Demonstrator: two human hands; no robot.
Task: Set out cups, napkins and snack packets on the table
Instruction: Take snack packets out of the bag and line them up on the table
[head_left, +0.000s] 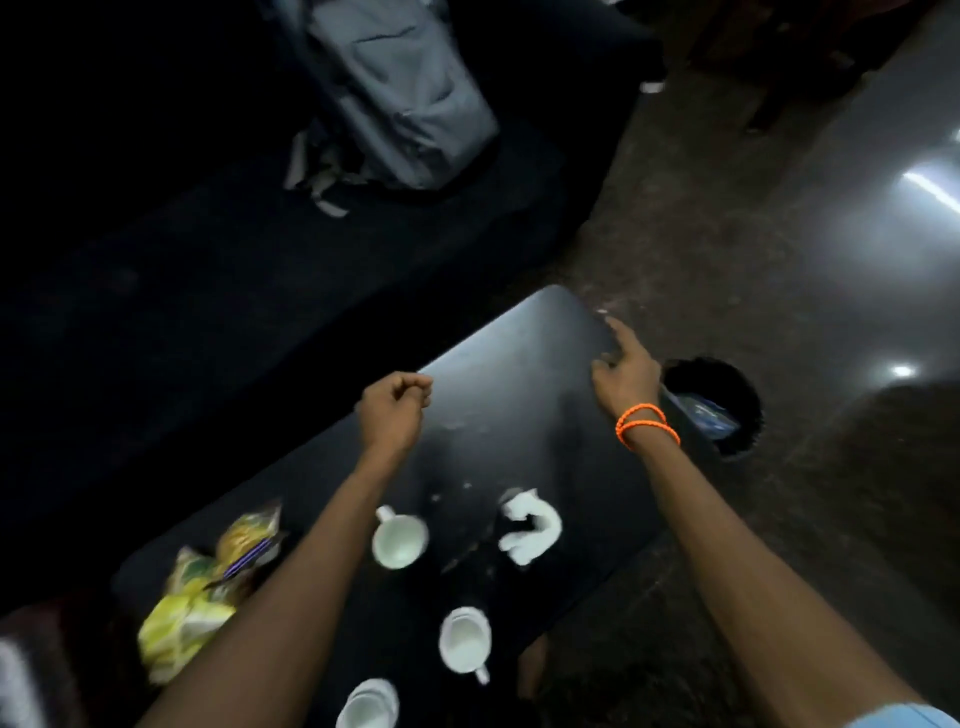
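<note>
A black table (519, 374) runs from lower left to upper right. On it stand three white cups: one (399, 538) in the middle, one (465, 642) nearer me, one (368, 704) at the bottom edge. A crumpled white napkin (530, 525) lies right of the middle cup. Yellow and green snack packets (208, 582) are piled at the table's left end. My left hand (394, 410) hovers over the table's far edge, fingers curled into a fist that holds nothing I can see. My right hand (626, 371), with orange bands at the wrist, rests on the table's far right edge, fingers fairly straight.
A dark sofa (208, 286) lies behind the table with a grey backpack (405, 93) on it. A round black bin (714, 405) with blue contents stands on the glossy floor right of the table.
</note>
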